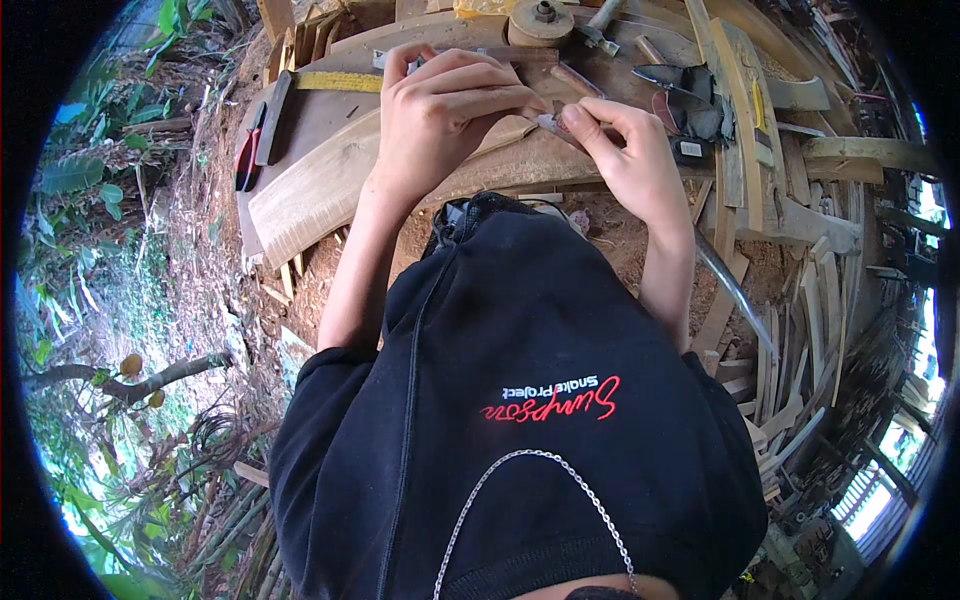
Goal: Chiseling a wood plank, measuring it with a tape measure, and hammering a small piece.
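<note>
Both my hands work at the far edge of a wooden workbench [330, 185]. My left hand [440, 110] has its fingers curled over a dark brown wooden piece [532, 57] and holds it against the bench. My right hand [630, 155] pinches a small grey tool [548, 123] between thumb and forefinger. The tool's tip touches the left hand's fingertips. What lies under the left palm is hidden. My black hooded top [520, 420] fills the lower middle of the view.
A yellow tape measure [335, 82], a metal square [272, 118] and a red-handled tool [245, 158] lie at the bench's left. A round wooden disc with a bolt [540, 22], a hammer [600, 32] and dark tools [690, 100] sit behind. Wooden offcuts [800, 330] pile at the right.
</note>
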A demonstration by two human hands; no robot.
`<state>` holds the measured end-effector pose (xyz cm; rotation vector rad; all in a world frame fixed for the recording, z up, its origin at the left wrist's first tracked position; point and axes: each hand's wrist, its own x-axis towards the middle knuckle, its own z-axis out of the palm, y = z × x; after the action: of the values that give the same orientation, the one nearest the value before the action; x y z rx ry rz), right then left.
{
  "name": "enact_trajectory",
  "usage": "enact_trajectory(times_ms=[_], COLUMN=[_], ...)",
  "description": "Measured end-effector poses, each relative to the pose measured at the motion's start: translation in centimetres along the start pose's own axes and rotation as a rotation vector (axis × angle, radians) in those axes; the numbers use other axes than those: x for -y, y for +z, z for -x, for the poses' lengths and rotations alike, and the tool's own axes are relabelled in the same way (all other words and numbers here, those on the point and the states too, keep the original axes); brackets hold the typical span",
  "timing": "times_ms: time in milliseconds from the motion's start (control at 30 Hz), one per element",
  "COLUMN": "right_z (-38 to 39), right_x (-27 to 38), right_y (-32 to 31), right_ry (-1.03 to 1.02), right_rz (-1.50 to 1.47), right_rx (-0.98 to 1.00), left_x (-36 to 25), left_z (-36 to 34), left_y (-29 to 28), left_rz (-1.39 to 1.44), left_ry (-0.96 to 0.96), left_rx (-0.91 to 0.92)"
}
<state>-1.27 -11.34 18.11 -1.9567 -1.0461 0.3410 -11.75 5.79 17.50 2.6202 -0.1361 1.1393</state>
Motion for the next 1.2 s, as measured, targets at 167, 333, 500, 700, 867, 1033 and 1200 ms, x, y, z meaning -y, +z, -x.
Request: enact_trajectory(times_ms=[167, 333, 500, 700, 867, 1033, 1200], right_z=[0.0, 0.0, 0.0, 0.0, -0.3, -0.5, -1.1], right_x=[0.7, 1.8, 2.0, 1.3, 1.7, 2.4, 3.2], right_y=[-0.4, -0.9, -1.2, -1.1, -0.6, 0.5, 1.4], right_ry=[-0.042, 0.03, 0.067, 0.044, 0.015, -0.06, -0.109], right_rz=[-0.086, -0.212, -0.232, -0.079, 0.303, 0.463, 0.414], right_rx=[0.004, 0.071, 0.111, 0.048, 0.068, 0.15, 0.203], left_x=[0.2, 0.0, -0.3, -0.4, 0.1, -0.2, -0.8], left_z=[0.3, 0.7, 0.7, -0.2, -0.1, 0.8, 1.7], left_y=[0.5, 1.3, 1.8, 1.0, 0.1, 0.0, -2.1], left_rz=[0.117, 0.437, 0.582, 0.617, 0.365, 0.317, 0.529], left_ry=[-0.069, -0.222, -0.265, -0.377, -0.267, -0.278, -0.686], left_rx=[-0.038, -0.106, -0.114, 0.076, 0.295, 0.373, 0.388])
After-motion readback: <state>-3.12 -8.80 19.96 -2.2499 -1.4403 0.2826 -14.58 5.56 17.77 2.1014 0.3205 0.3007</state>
